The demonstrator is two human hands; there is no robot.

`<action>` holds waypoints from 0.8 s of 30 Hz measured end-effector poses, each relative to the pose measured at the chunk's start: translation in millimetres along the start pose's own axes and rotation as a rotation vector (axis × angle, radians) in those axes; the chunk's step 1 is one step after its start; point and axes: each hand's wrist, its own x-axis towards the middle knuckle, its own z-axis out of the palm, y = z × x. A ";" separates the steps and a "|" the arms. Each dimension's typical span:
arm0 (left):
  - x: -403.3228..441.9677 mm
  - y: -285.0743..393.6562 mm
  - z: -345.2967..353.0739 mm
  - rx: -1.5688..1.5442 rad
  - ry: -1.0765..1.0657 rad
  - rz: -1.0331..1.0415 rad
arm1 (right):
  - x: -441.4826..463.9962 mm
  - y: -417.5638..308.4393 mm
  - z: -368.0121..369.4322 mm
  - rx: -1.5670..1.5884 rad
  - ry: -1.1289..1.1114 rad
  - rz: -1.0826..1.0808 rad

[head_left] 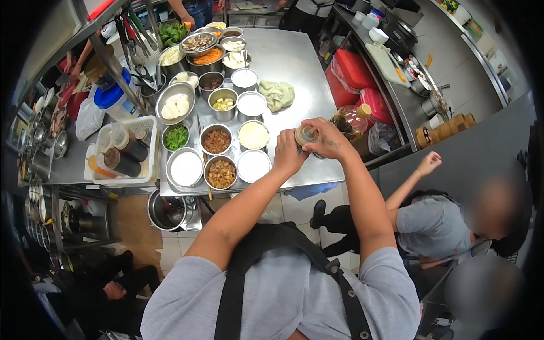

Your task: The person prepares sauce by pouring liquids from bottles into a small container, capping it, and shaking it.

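Observation:
Both of my hands meet over the near right part of the steel table (pixel 283 56). My left hand (pixel 290 152) is closed around a small clear jar (pixel 306 134), gripping its side. My right hand (pixel 330 139) has its thumb and fingers closed on the same jar from the other side. The jar's round top faces up; its contents are hard to make out. Just beyond my right hand stands a clear bottle (pixel 351 121) with a yellow cap. A bowl of pale yellow shreds (pixel 253 135) lies left of my left hand.
Several metal bowls fill the table's left side, including chopped greens (pixel 175 137) and browned pieces (pixel 221 173). A crumpled green cloth (pixel 276 95) lies farther back. A basket of sauce bottles (pixel 122 148) stands left. At right, a person in grey (pixel 428 221) is close by.

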 end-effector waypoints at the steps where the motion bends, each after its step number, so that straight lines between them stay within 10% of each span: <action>1: 0.0 0.2 0.0 0.001 0.006 0.002 | 1.4 -1.9 -0.2 -0.024 -0.004 -0.003; 12: -4.5 -3.0 3.2 0.004 0.044 -0.010 | 6.8 -37.1 3.4 -0.427 0.001 0.400; 17: -4.9 -2.7 1.7 0.020 0.029 -0.011 | 1.2 -3.1 12.3 -0.236 0.036 -0.222; 21: -6.4 1.7 -1.7 -0.007 0.023 -0.020 | 1.9 -74.3 -19.2 -0.288 -0.116 0.546; 24: -7.4 5.4 -3.3 -0.008 0.023 -0.029 | -10.7 -41.1 -11.0 -0.370 0.145 0.014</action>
